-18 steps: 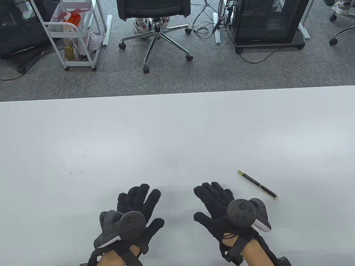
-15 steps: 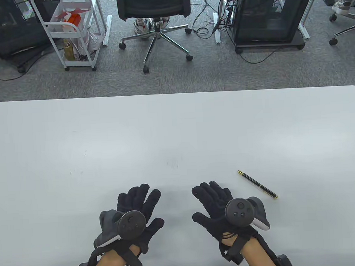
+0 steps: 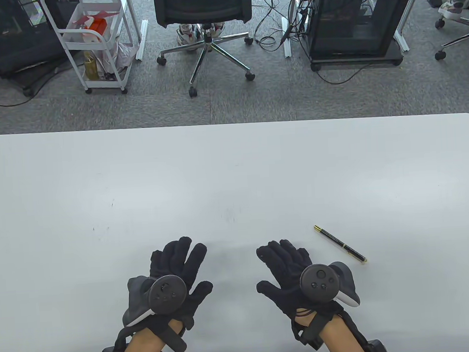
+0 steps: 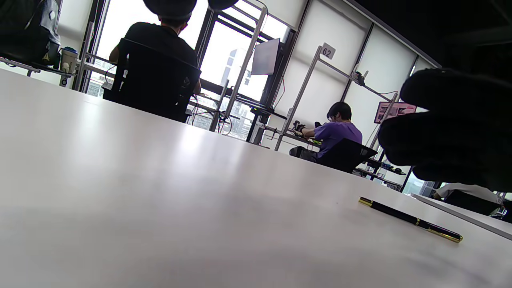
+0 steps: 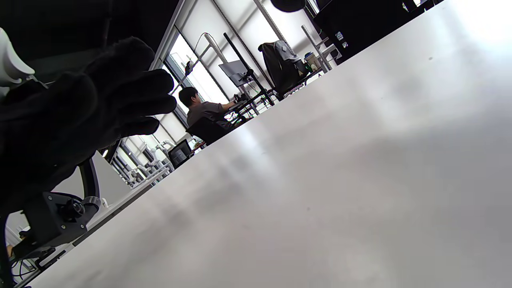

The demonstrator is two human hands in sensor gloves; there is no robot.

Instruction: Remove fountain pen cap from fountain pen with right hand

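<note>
A black fountain pen [image 3: 340,244] with gold bands lies capped on the white table [image 3: 234,176], slanting from upper left to lower right. It also shows in the left wrist view [image 4: 410,219]. My right hand [image 3: 284,265] lies flat and open on the table just left of the pen, fingers spread, holding nothing. My left hand [image 3: 177,267] lies flat and open further left, also empty. In the right wrist view I see only the dark gloved fingers [image 5: 100,96] and bare tabletop.
The table's far edge runs across the table view; beyond it stand an office chair [image 3: 204,11], a white cart [image 3: 91,41] and a black cabinet [image 3: 356,17] on the floor.
My left hand has shifted slightly left and toward me. My right hand has barely moved. The pen has not moved.
</note>
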